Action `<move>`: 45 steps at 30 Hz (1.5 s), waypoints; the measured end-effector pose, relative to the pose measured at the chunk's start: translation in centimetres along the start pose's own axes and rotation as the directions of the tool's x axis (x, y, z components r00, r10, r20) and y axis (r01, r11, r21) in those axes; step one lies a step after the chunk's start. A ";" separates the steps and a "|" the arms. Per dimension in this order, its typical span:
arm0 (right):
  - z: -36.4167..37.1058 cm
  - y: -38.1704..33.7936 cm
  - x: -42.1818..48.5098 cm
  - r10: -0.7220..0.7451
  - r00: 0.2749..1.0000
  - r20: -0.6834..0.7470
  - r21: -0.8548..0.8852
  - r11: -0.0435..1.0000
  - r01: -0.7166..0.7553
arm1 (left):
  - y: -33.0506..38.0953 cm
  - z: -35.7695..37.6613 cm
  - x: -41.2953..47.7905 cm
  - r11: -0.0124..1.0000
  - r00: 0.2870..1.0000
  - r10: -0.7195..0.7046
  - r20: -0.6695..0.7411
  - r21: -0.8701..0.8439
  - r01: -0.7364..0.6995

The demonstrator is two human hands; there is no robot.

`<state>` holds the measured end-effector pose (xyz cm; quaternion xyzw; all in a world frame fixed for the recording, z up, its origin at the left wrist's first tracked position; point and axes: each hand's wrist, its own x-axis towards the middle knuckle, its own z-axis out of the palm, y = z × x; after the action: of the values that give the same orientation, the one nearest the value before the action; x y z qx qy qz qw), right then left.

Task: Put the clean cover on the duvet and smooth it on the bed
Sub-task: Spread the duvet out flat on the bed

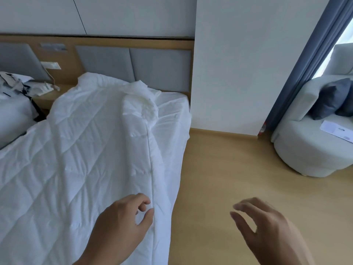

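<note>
Head camera: your white quilted duvet [76, 150] lies spread along the bed [172, 115], running from about 7 o'clock in the view up to 11 o'clock, where its far end is bunched and folded over itself near the grey padded headboard [131, 62]. Its right edge hangs at the side of the mattress. No separate clean cover can be told apart from the white bedding here, so you look to be at the early step: squaring up the bare duvet before the cover goes on.

Your left hand [122, 224] sits at 6 o'clock on the duvet's near right edge, fingers [145, 202] curled with thumb and forefinger close to the seam; whether they actually pinch the fabric is not clear. Your right hand [267, 226], at 5 o'clock, is over the pale wooden floor [219, 169], fingers spread and holding nothing, apart from the duvet.

Next, you likely need a firm hold on that edge with both hands, then to pull the bunched far end flat and find the cover.

Further out, a pale round armchair [305, 150] with dark blue cushions [332, 96] stands at 3 o'clock beside a blue-grey curtain [305, 62].
</note>
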<state>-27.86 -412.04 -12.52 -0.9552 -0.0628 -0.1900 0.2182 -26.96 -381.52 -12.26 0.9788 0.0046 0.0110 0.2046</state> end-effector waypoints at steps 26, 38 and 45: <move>5.8 29.3 34.7 -0.348 0.857 0.380 0.004 0.927 0.375 | 20.9 11.0 25.7 0.849 0.846 -0.529 -0.074 -0.024 0.528; 20.0 27.7 57.3 -0.346 0.802 0.487 0.024 0.923 0.384 | 10.4 10.1 51.7 0.868 0.869 -0.494 -0.021 0.045 0.494; 29.8 21.4 70.7 -0.405 0.762 0.505 0.032 0.891 0.453 | 3.0 8.3 67.4 0.897 0.898 -0.439 0.033 0.083 0.435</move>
<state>51.53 -415.52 -18.17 -0.9402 -0.3250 0.0159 0.1009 40.68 -386.73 -17.36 0.9596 0.2192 -0.0603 0.1656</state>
